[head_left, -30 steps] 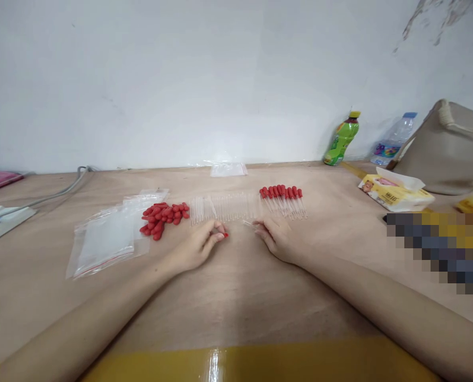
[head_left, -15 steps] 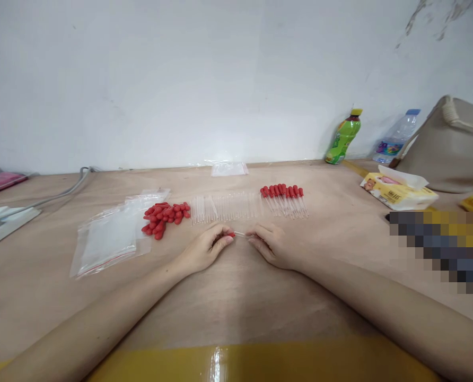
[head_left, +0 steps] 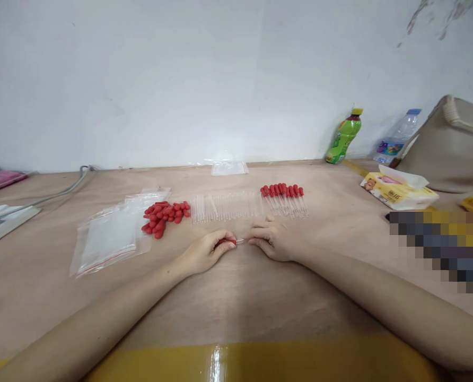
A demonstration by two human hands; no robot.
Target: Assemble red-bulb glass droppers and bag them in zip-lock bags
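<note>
My left hand [head_left: 209, 251] pinches a red rubber bulb [head_left: 228, 241] between thumb and fingers. A thin clear tube [head_left: 240, 241] runs from the bulb to my right hand [head_left: 271, 240], whose thumb and index finger close on its other end. Beyond my hands lies a row of clear tubes [head_left: 228, 207]. Left of that row is a pile of red bulbs [head_left: 159, 215]. Several droppers with red bulbs fitted [head_left: 284, 199] lie side by side at the row's right end.
Clear zip bags [head_left: 109, 236] lie at the left, near a grey cable [head_left: 57, 197]. At the right stand a green bottle [head_left: 343, 138], a clear bottle [head_left: 395, 139], a tissue pack [head_left: 397, 192] and a grey bag [head_left: 451, 148]. A small clear bag [head_left: 229, 168] lies by the wall.
Both hands have come slightly nearer to me with the bulb and tube. The bulb shows more between my left fingers, and less of the tube shows between my hands.
</note>
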